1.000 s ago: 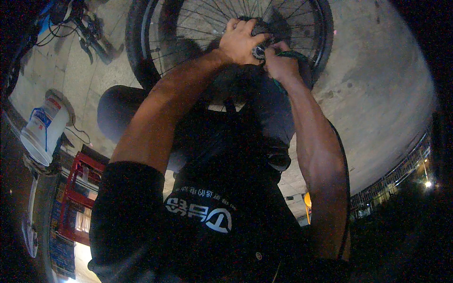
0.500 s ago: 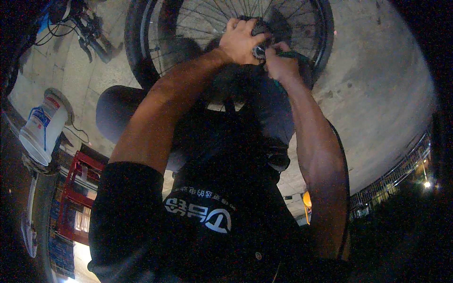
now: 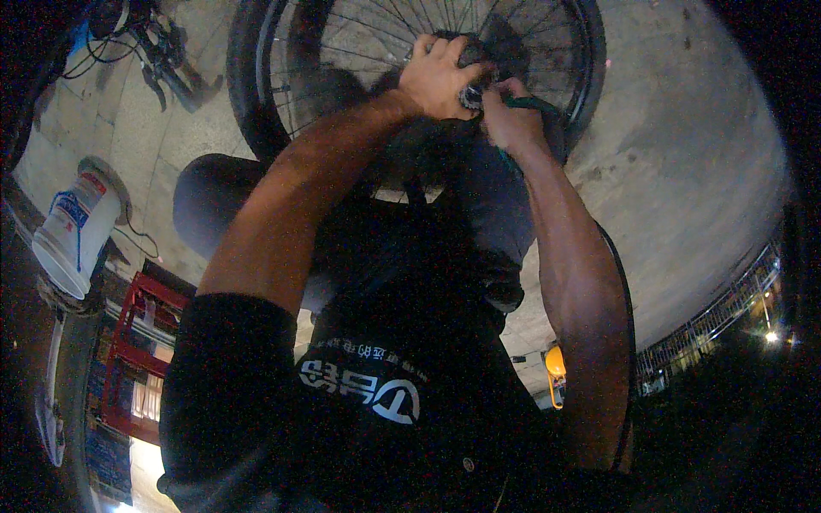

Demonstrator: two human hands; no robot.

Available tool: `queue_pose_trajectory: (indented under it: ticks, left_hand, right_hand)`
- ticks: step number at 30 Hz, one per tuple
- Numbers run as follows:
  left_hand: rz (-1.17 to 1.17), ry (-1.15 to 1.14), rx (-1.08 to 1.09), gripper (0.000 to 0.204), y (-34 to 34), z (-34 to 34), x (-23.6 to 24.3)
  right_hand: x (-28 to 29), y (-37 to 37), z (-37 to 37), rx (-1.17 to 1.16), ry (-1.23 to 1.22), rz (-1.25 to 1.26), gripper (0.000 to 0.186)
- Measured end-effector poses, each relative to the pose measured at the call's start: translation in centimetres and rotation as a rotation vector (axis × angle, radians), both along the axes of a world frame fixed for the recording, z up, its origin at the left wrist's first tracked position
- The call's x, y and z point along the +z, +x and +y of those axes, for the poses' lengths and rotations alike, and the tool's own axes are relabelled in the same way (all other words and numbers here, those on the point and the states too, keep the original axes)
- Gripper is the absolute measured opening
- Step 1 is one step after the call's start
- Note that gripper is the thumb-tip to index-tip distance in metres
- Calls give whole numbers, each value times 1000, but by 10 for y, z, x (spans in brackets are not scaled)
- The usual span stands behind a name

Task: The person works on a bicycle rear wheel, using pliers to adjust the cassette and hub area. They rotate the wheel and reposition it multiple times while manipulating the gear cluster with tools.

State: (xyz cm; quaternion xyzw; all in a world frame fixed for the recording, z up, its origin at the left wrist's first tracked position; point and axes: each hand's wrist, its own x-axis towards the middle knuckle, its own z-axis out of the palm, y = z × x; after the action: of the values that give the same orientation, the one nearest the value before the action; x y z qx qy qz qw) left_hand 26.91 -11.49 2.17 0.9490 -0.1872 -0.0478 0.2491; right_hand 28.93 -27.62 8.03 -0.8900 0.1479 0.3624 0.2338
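A spoked wheel with a dark tyre (image 3: 255,94) is in front of me at the top of the view, between my legs. My left hand (image 3: 434,79) is wrapped over the dark hub (image 3: 470,56) at its middle, fingers curled round the far side. Just right of it, a small round metal hub end (image 3: 471,96) shows between my two hands. My right hand (image 3: 510,124) is closed beside that metal end, its fingertips close against it. A thin green thing (image 3: 526,103) runs along the right hand; its kind is unclear. Whatever the right fingers pinch is hidden.
At the upper left is a bicycle handlebar with a brake lever (image 3: 158,73) and cables. A white bucket (image 3: 73,235) is at the left, above a red metal frame (image 3: 128,342). An orange-yellow object (image 3: 555,362) lies behind my right forearm. A railing (image 3: 710,325) runs at the far right.
My right hand has turned and shifted slightly at the hub end, and its forearm has moved a little to the right. More of the orange-yellow object shows. My left hand stays on the hub.
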Motion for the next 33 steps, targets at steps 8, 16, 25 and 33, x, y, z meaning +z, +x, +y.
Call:
queue_pose_trajectory:
  ticks: [8,16,25,33]
  left_hand:
    - [-35,-40,15,86,1,1,-5]
    - [-7,-2,15,78,7,-1,7]
    - [13,-10,11,83,4,0,3]
    - [-9,14,22,78,5,-2,6]
  right_hand:
    - [22,20,9,-151,-53,510,47]
    - [5,3,-3,7,29,34,36]
    - [29,12,11,-190,40,232,38]
    - [11,10,6,-21,-17,169,39]
